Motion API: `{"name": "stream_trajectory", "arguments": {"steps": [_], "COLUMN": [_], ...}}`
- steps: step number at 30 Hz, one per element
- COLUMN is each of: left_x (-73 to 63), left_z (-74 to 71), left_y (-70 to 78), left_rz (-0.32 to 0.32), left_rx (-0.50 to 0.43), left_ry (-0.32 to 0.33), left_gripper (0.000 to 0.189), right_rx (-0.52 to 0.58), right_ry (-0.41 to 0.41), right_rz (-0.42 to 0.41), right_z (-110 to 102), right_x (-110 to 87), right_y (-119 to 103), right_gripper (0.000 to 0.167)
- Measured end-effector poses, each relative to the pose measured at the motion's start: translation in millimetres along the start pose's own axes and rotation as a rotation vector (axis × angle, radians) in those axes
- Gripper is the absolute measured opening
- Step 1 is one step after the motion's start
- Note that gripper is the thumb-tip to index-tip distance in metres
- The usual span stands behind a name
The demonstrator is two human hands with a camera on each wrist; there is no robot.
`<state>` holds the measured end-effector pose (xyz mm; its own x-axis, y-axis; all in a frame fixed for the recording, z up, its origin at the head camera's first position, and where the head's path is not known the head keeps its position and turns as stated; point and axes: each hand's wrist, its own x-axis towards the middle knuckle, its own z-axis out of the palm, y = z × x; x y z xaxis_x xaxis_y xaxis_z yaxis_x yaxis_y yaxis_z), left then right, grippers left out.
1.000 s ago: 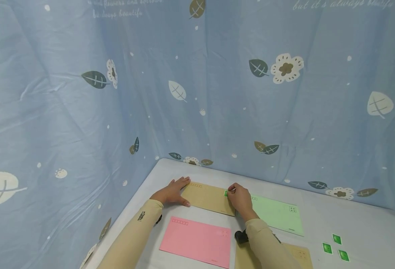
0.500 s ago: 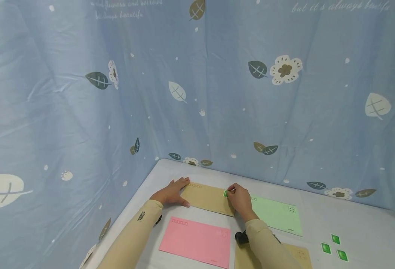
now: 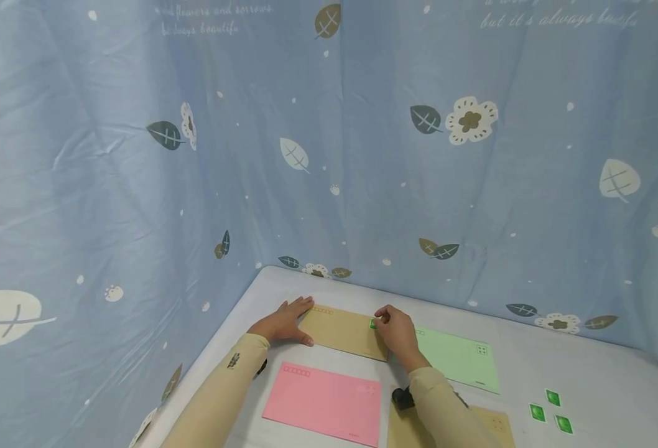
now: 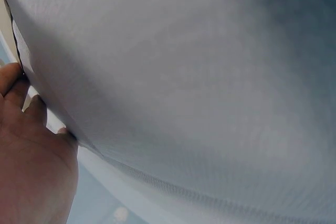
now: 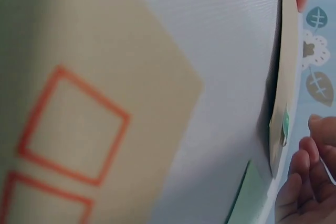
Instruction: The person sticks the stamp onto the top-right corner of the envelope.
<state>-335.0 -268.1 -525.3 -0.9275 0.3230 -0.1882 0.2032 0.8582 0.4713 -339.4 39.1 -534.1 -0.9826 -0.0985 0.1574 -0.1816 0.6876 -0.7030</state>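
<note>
My left hand (image 3: 283,322) lies with spread fingers and thumb along the left end of a tan envelope (image 3: 342,331) at the back of the table. At that envelope's upper right corner is a small green stamp (image 3: 372,324). My right hand (image 3: 397,333) is over this corner, its fingers loosely bent. In the right wrist view the fingertips (image 5: 315,123) stand a little apart from the green stamp (image 5: 285,126), whose edge lifts slightly from the envelope. The left wrist view shows mostly white cloth, with the left hand (image 4: 34,156) at its edge.
A light green envelope (image 3: 458,358) lies right of the right hand. In front are a pink envelope (image 3: 323,403) and another tan envelope (image 3: 488,429), partly under the right forearm. Three loose green stamps (image 3: 537,412) lie at the right. A blue curtain (image 3: 357,155) hangs behind the table.
The right hand's fingertips have loosened and shifted slightly off the stamp at the envelope's corner. The left hand stays in place. The head view has turned slightly.
</note>
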Motion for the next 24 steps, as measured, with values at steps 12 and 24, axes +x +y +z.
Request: {"name": "stream_trajectory", "arguments": {"steps": [12,24], "left_x": [-0.1,-1.2], "left_z": [1.4,0.9], "left_y": [-0.2,2.6], "left_rz": [0.006,-0.004], "left_rx": [-0.001,-0.012], "left_ry": [0.001,0.007], "left_gripper": [0.11,0.11], "right_rx": [0.039,0.009], "right_ry": [-0.041,-0.026], "right_rz": [-0.047,-0.042], "right_z": [2.0,2.9], "right_x": [-4.3,-2.4], "right_y": [7.3,10.3], "right_gripper": [0.026,0.024]}}
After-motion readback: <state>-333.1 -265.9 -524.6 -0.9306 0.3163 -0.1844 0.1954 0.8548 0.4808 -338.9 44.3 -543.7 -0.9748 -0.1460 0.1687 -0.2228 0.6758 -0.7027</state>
